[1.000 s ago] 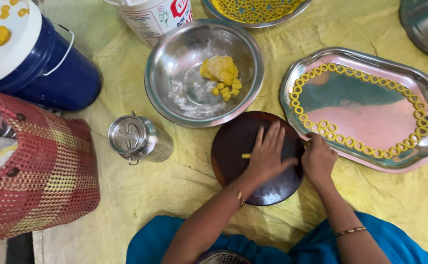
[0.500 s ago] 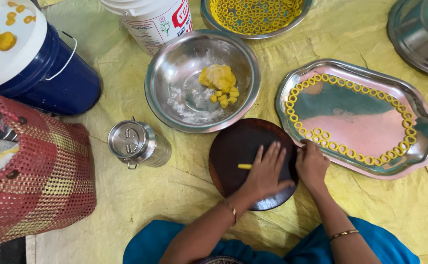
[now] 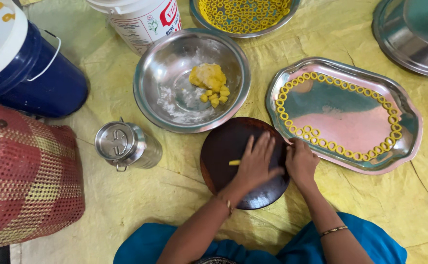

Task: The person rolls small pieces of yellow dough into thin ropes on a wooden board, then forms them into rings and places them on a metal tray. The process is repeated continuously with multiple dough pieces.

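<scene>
since a second ago the left hand (image 3: 257, 162) has slid only slightly across the round dark board (image 3: 226, 146) at lower centre of the frame, while the short yellow dough roll (image 3: 234, 162) has stayed at its fingertips; this reads as one stroke in a rolling motion, with the strip not yet formed into a ring. the left hand lies palm down, fingers extended and close together, flat on the board, touching the roll's right end. the right hand (image 3: 301, 160) rests at the board's right edge, just beside the tray (image 3: 409, 142), fingers curled inward; what they pinch, if anything, cannot be told. finished rings (image 3: 316, 143) line the tray rim. spare dough (image 3: 208, 78) sits in the bowl (image 3: 165, 63) above the board.
</scene>
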